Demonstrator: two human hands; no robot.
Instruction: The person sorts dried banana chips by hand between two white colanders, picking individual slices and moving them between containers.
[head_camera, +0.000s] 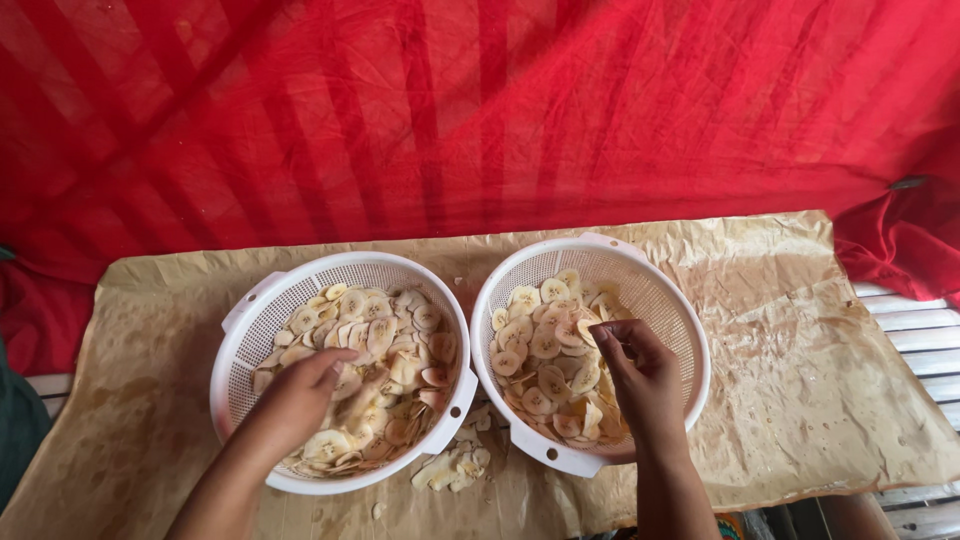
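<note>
I see thin, pale yellow banana slices (375, 350), round to oval with darker centres and some browned edges, piled in two round white perforated plastic colanders. The left colander (250, 330) holds the fuller heap; the right colander (680, 310) holds slices (545, 345) banked toward its left side, its right wall bare. Both stand side by side, rims almost touching, on crinkled brown paper (800, 330). A few loose slices (450, 468) lie on the paper between them. My left hand (295, 400) rests in the left heap, fingers curled together onto slices. My right hand (640, 375) reaches into the right colander, fingertips pinched together at a slice. Red cloth (480, 120) hangs behind.
</note>
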